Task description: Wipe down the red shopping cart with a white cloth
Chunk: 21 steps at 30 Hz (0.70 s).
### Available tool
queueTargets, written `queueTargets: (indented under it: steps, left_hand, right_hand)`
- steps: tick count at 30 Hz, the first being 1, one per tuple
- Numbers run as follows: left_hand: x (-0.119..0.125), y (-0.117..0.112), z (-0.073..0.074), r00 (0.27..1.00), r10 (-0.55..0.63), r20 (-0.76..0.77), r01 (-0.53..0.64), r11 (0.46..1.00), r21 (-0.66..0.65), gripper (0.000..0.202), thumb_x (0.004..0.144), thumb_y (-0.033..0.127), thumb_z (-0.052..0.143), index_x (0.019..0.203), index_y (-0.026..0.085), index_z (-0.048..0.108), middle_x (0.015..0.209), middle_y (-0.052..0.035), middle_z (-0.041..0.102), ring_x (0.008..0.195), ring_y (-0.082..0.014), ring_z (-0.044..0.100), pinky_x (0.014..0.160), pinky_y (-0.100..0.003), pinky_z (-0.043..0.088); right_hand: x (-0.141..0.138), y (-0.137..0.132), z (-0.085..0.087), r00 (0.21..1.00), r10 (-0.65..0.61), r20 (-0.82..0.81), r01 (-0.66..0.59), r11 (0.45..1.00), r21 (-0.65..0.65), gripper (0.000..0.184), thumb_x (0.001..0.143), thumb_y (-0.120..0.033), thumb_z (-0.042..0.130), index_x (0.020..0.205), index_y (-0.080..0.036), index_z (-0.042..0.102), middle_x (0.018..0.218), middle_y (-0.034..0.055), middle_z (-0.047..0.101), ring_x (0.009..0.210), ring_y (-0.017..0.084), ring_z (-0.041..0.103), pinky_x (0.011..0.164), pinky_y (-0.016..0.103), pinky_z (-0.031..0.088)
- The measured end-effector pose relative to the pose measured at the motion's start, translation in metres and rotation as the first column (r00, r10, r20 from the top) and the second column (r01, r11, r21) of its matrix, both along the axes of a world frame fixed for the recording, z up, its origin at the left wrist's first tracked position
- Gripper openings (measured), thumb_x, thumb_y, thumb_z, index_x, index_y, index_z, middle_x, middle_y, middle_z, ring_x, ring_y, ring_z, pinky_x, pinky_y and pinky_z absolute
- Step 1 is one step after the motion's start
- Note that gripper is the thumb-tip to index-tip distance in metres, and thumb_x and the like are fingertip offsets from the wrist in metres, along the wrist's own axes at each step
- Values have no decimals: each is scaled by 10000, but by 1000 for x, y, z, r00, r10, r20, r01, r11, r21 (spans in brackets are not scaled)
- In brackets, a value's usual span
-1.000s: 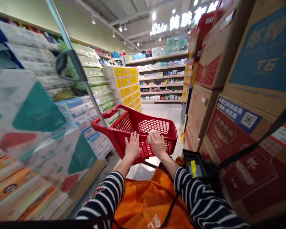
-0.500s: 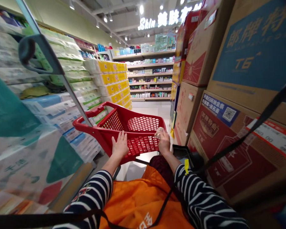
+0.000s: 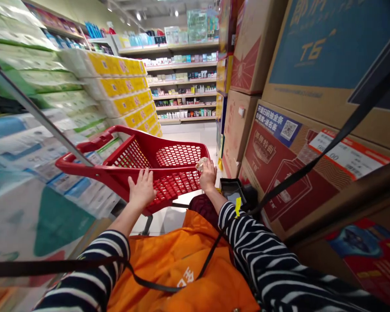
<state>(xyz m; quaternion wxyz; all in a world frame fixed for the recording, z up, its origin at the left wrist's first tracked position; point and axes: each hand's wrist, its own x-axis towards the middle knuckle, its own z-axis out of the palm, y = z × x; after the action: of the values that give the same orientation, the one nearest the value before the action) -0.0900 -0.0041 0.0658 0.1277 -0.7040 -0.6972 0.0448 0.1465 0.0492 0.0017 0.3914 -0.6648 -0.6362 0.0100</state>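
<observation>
In the head view, a red plastic shopping cart (image 3: 178,152) with perforated sides stands across the aisle in front of me. My left hand (image 3: 142,189) lies against its near side just below the rim, fingers stretched out and apart. At the cart's right end, my right hand (image 3: 208,175) is closed over a crumpled light cloth (image 3: 201,164) on the rim corner. Most of the cloth is hidden under the fingers. A metal pole (image 3: 42,108) slants up from the cart's left end.
Packs of tissue paper (image 3: 117,104) are stacked to the left. Large cartons (image 3: 276,164) rise close on the right. A black open container (image 3: 230,188) sits on the floor by my right forearm. Farther ahead are shelves (image 3: 185,89) of small boxes and bottles.
My view has tilted down and turned to the right, so the cart and both hands appear farther left. The left hand stays on the cart's side and the right hand keeps the cloth at the corner.
</observation>
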Motion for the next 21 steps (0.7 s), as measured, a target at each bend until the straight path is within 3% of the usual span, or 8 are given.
queueTargets:
  steps: [4,8,11,14,15,18,21]
  left_hand:
    - [1,2,-2,1000,-1,1,1,1000,-10,679,775,265,412,1402,122,197,1491,-96,97,1370,-250,57,1043,-606,122]
    - [-2,4,-2,1000,-21,12,21,1000,-20,705,757,267,421,1403,105,187,1489,-101,99,1370,-242,65,1050,-595,120]
    - [-9,0,-4,999,-14,36,12,999,48,706,750,255,417,1402,104,192,1490,-94,96,1371,-232,57,1070,-565,100]
    - [-23,-9,-8,997,38,69,-45,993,108,715,734,241,431,1398,99,209,1490,-96,100,1371,-243,51,1081,-539,110]
    - [-28,-13,-10,994,65,85,-75,991,114,720,726,231,437,1396,94,214,1489,-102,106,1370,-249,55,1080,-537,119]
    - [-48,-24,-17,975,163,152,-184,974,132,725,715,202,447,1395,94,217,1485,-117,126,1365,-253,95,1077,-529,145]
    - [-70,-36,-21,951,233,204,-265,953,148,716,730,203,454,1396,104,211,1482,-126,142,1363,-250,115,1074,-527,158]
  right_hand:
    - [-39,-3,6,985,159,63,-159,987,2,444,852,-86,339,1271,-143,475,1416,91,339,1317,222,235,1062,423,197]
    - [-71,-5,9,911,373,179,-382,924,18,410,873,-114,361,1256,-170,493,1418,49,342,1323,196,232,1074,378,196]
    - [-55,-6,3,914,374,161,-385,922,47,419,845,-72,367,1227,-152,519,1391,91,380,1312,208,263,1060,417,220]
    - [-35,0,-5,967,233,100,-245,962,123,451,820,-32,333,1209,-141,536,1350,122,432,1289,220,316,1033,447,270]
    - [-35,4,-5,964,240,114,-256,954,154,456,819,-28,323,1212,-129,532,1343,130,438,1287,226,321,1032,460,271]
    - [-70,10,6,890,396,227,-446,860,249,445,830,-30,319,1204,-124,541,1343,116,440,1298,219,305,1049,446,265]
    - [-139,5,39,767,538,349,-636,709,305,447,852,-43,335,1242,-175,509,1364,67,422,1319,195,265,1073,433,241]
